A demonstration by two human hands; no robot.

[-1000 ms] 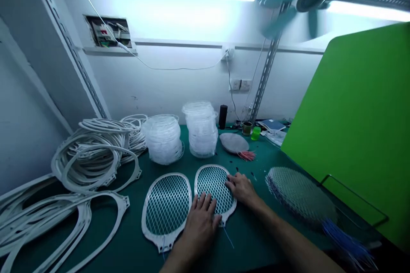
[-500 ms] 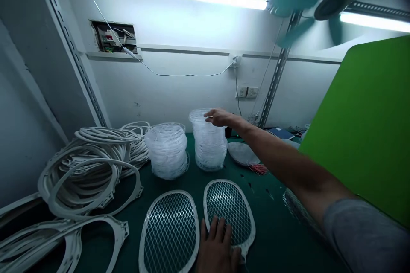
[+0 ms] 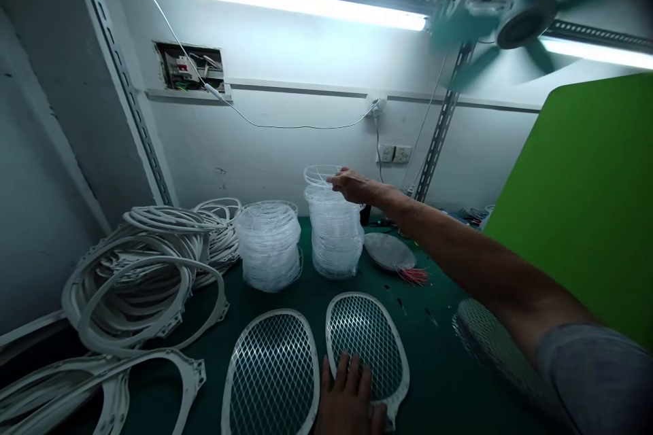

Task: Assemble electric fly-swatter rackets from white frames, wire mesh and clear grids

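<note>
My right hand [image 3: 347, 183] is pinched on the edge of a clear plastic ring [image 3: 317, 174], tilted up off the top of a tall stack of clear plastic rings [image 3: 335, 238]. Fingers spread, my left hand [image 3: 347, 391] lies flat on the lower left of a white-framed mesh racket head [image 3: 368, 326]. Beside it on the left is a second mesh racket head [image 3: 274, 367], cut off by the lower edge of the view. A shorter stack of clear plastic rings [image 3: 269, 245] stands left of the tall one.
White oval racket frames [image 3: 147, 265] are heaped at the left. Right of the stacks lie a round pile of mesh [image 3: 390, 251] and red wires [image 3: 413, 276]. More mesh sheets [image 3: 490, 340] lie under my right arm. A green panel [image 3: 586, 204] rises at the right.
My right hand has closed on the top clear ring and raised it a little from the tall stack. My left hand stays on the racket head. The view has tilted slightly upward.
</note>
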